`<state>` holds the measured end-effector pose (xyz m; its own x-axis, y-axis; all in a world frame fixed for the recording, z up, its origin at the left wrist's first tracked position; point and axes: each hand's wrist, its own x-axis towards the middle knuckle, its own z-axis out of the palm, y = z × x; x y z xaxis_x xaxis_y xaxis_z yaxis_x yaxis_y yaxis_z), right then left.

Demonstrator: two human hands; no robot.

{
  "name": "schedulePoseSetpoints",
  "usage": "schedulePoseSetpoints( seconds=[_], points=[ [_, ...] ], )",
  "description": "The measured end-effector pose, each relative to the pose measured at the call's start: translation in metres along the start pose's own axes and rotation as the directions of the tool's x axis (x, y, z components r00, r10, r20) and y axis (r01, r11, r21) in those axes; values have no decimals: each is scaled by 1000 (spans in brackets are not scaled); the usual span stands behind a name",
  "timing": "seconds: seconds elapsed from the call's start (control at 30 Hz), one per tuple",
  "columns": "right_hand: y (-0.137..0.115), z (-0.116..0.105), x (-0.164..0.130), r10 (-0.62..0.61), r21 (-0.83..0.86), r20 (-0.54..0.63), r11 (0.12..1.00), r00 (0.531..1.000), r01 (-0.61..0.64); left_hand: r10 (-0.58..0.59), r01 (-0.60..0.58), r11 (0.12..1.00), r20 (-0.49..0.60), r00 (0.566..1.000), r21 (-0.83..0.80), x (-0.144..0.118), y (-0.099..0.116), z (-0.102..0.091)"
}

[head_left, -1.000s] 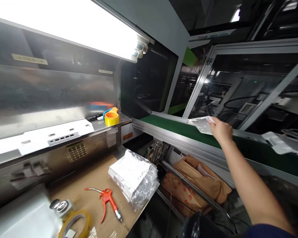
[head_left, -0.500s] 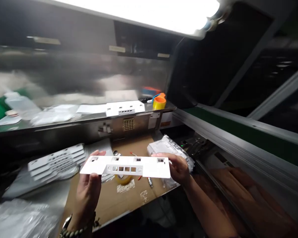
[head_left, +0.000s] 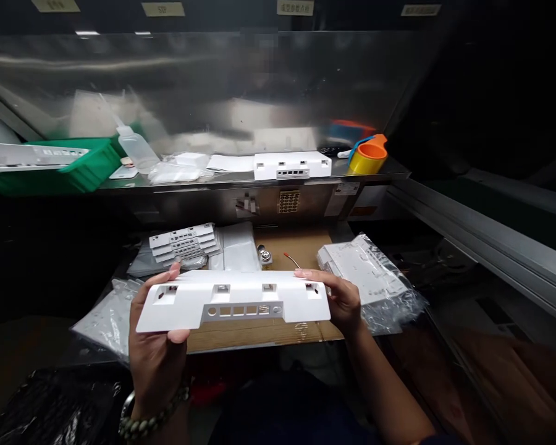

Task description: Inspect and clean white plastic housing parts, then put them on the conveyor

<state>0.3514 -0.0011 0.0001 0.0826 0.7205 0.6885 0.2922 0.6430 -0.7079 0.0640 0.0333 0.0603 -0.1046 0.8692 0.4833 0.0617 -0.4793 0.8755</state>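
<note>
Above the bench (head_left: 278, 330), a long white panel (head_left: 234, 301) is held level, one end in each closed hand: left hand (head_left: 155, 352), right hand (head_left: 340, 301). It looks light, thin, stiff moulded plastic, likely to flex or scuff; the ends seem the safest grip, clear of its cutouts.

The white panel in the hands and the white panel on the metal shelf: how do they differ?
The held white panel is gripped at both ends by the left hand and right hand, above the bench; the shelf panel rests untouched on the metal shelf. The held one looks larger, being nearer the camera. Both are white, long, with a central row of cut-outs.
</note>
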Motion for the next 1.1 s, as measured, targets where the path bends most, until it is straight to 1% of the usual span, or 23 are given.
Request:
schedulePoseSetpoints(
  seconds=[0.17, 0.4, 0.53, 0.7, 0.73, 0.77, 0.8, 0.83, 0.87, 0.9, 0.93, 0.97, 1.0, 1.03, 1.07, 1.1],
  points=[
    [9, 5, -5, 12, 31, 22, 999, 1000, -13, 2, -3, 999, 11, 1000, 45, -4, 4, -6],
    [15, 6, -10, 48, 80, 37, 996, 998, -51, 51, -51, 996, 4, 999, 68, -7, 4, -5],
    [20, 5, -13, 75, 91, 39, 993, 996, -78, 17, -18, 999, 32, 999, 32, -6, 0, -6],
    [25, 5, -16, 77, 70, 30, 994, 997, -79, -31, 31, 1000, 17, 999, 4, -7, -7, -7],
    [26, 5, -17, 69, 62, 29, 996, 997, -70, -32, 32, 999, 22, 999, -17, -7, -9, -6],
    [26, 5, -17, 57, 54, 29, 997, 998, -58, -43, 44, 996, 12, 999, -73, -6, -11, -7],
    [26, 6, -16, 39, 44, 30, 998, 999, -41, -82, 77, 983, -26, 996, -168, -5, -15, -8],
    [26, 6, -16, 16, 32, 33, 999, 999, -17, -174, 147, 944, -66, 983, -297, -4, -18, -9],
    [27, 7, -16, -12, 19, 44, 1000, 999, 11, -319, 254, 861, -78, 944, -440, -2, -22, -12],
    [28, 9, -16, -41, 8, 64, 999, 997, 40, -494, 388, 725, -37, 869, -569, 0, -25, -15],
    [30, 11, -15, -67, 0, 97, 998, 993, 67, -657, 527, 545, 60, 752, -652, 2, -29, -19],
    [34, 15, -15, -86, -2, 137, 996, 987, 87, -774, 647, 355, 176, 608, -675, 4, -33, -23],
    [40, 19, -15, -92, -1, 175, 996, 980, 94, -844, 728, 193, 267, 465, -657, 6, -36, -28],
    [48, 23, -15, -63, -15, 207, 998, 976, 68, -886, 770, 84, 306, 348, -632, 7, -39, -33],
    [58, 28, -14, 1, -51, 225, 999, 974, 11, -912, 778, 31, 300, 278, -628, 8, -41, -37],
    [71, 33, -14, 88, -104, 225, 992, 970, -66, -934, 766, 25, 259, 247, -642, 9, -43, -42]
  ],
)
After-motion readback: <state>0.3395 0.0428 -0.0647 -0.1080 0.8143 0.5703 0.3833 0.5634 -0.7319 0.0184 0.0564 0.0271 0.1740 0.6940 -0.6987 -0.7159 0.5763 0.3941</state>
